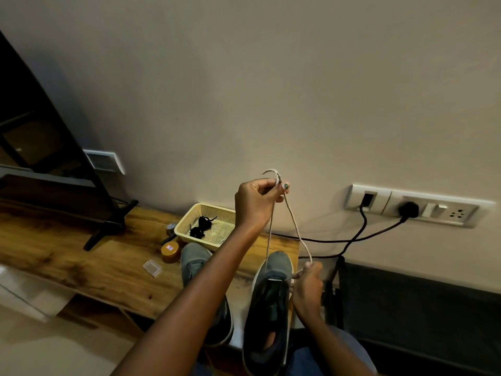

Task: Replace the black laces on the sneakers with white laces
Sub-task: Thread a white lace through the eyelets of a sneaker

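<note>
Two grey sneakers stand on the wooden table point(81, 256): the right one point(271, 299) and the left one point(193, 260), partly hidden by my left forearm. A white lace point(296, 229) runs up from the right sneaker's front eyelets. My left hand point(257, 203) is raised high and pinches both lace ends together. My right hand point(307, 284) pinches the lace low, beside the sneaker's right edge. Black laces point(202, 226) lie in a cream basket point(189, 221) behind the shoes.
A round gold tin point(170, 252) and a small clear plastic box point(152, 267) lie left of the shoes. A TV on a black stand point(105, 232) occupies the table's left end. Black cables point(352, 237) run from wall sockets point(409, 208) on the right.
</note>
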A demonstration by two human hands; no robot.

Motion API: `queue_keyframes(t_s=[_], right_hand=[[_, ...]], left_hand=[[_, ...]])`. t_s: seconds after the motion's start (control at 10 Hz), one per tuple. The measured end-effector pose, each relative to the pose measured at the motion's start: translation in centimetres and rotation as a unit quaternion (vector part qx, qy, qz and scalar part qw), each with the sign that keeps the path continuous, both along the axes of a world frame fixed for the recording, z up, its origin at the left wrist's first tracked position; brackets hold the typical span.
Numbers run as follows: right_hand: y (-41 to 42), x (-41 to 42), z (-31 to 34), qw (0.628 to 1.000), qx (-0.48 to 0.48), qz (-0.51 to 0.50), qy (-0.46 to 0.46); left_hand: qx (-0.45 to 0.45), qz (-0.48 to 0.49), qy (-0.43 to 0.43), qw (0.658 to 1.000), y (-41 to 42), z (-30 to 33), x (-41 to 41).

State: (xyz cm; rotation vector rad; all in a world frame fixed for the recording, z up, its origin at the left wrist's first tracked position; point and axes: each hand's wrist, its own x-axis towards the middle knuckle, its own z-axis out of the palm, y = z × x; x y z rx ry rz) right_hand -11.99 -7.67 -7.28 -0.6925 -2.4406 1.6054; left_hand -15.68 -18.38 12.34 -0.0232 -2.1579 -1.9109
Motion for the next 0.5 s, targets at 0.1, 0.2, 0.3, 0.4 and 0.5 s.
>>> queue_keyframes(t_s=[0.1, 0.2, 0.3, 0.4, 0.5], right_hand=[[0.3, 0.0, -0.8, 1.0, -0.008, -0.009, 0.028], [0.1, 0.3, -0.4, 0.997, 0.058, -0.001, 0.044], [0.2, 1.0, 0.2, 0.996, 0.061, 0.013, 0.071], [0.4, 1.3, 0.5, 0.995, 0.051, 0.02, 0.082], [0.3, 0.8, -0.1, 0.995, 0.059, 0.043, 0.066]], left_hand=[[0.003, 0.001, 0.003, 1.0, 0.0, 0.3, -0.1], [0.006, 0.006, 0.005, 1.0, 0.0, 0.5, -0.1], [0.014, 0.007, 0.011, 1.0, 0.0, 0.8, -0.2], [0.012, 0.006, 0.015, 1.0, 0.0, 1.1, -0.2], [0.009, 0.005, 0.015, 1.0, 0.0, 1.2, -0.3]])
